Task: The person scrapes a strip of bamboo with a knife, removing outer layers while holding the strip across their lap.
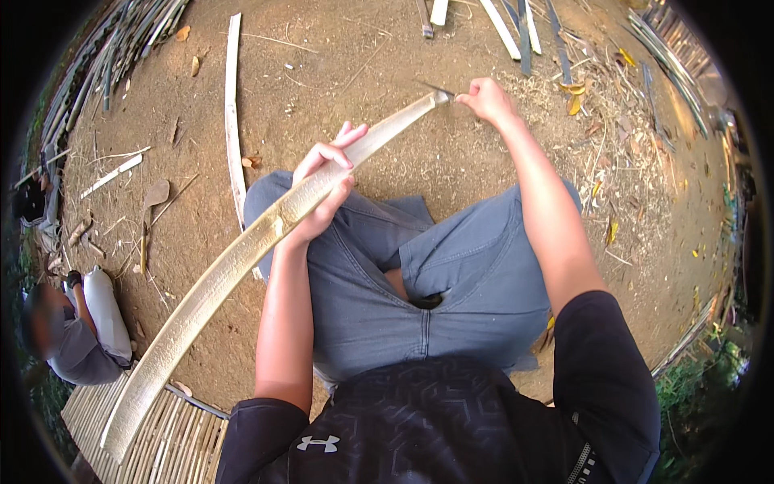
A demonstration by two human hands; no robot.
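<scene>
A long, split bamboo strip (210, 278) runs slantwise across my front, its pale hollow side up and a node ridge near the middle. My left hand (322, 173) is closed around it above my left knee, thumb on the near side and some fingers lifted over the top. At the strip's far end, my right hand (488, 101) is closed on a knife (442, 89); its thin dark blade lies across the tip. The knife's handle is hidden in my fist. The strip's near end hangs over the lower left.
Another bamboo strip (232, 105) lies on the dirt at left, near a trowel-like tool (156, 194). Bamboo bundles (133, 40) stand far left; slats (501, 28) and shavings (601, 161) lie at right. A person (76, 331) sits left, beside a slatted bamboo platform (181, 436).
</scene>
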